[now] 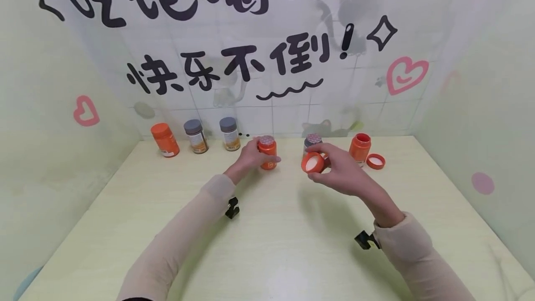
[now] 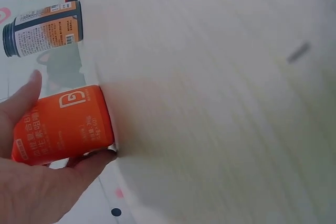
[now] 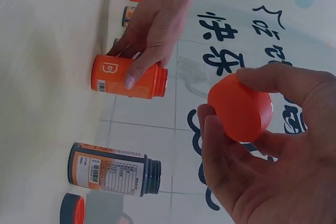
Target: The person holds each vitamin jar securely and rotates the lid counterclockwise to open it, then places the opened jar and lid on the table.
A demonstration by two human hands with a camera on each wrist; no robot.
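My left hand (image 1: 251, 156) grips a small orange bottle (image 1: 267, 158) that stands on the table, thumb on one side and fingers around the other. That bottle has no cap, and a printed seal covers its mouth. Held up to the right, an orange cap (image 1: 312, 162) is pinched between the thumb and fingers of my right hand (image 1: 337, 171). Its white-lined inside faces the head camera. Behind the cap stands an uncapped grey bottle (image 3: 107, 169), its mouth also sealed. A dark cap (image 3: 67, 209) lies beside it, hidden behind my right hand in the head view.
An open orange bottle (image 1: 359, 148) stands at right, another orange cap (image 1: 375, 161) lying beside it. At back left are a capped orange bottle (image 1: 165, 140) and two grey-capped bottles, one farther left (image 1: 196, 137) and one nearer (image 1: 230, 134). A printed wall backs the pale table (image 1: 267, 245).
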